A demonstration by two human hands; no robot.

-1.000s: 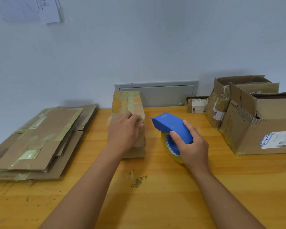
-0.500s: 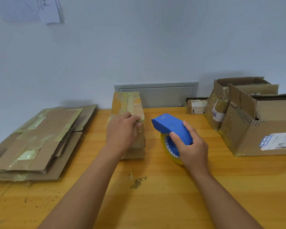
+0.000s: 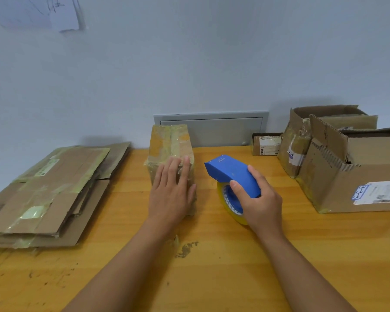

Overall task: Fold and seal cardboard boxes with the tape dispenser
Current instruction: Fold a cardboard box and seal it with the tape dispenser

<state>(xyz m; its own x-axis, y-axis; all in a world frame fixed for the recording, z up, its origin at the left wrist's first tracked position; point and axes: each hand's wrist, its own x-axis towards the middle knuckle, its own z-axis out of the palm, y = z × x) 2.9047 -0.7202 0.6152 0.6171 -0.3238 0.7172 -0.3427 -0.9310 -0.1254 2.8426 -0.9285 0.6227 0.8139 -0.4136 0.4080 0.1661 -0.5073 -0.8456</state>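
Taped cardboard box [image 3: 170, 143] stands mid-worktop [image 3: 212, 266]; the left hand [image 3: 170, 192] lies flat on it, fingers straight. Right hand [image 3: 260, 199] grips the blue tape dispenser [image 3: 231, 176] just beside.

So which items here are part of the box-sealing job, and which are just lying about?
In use:
taped cardboard box, under the flat left hand
blue tape dispenser, gripped by the right hand

Lying about:
flattened cardboard stack
open boxes
small labelled box
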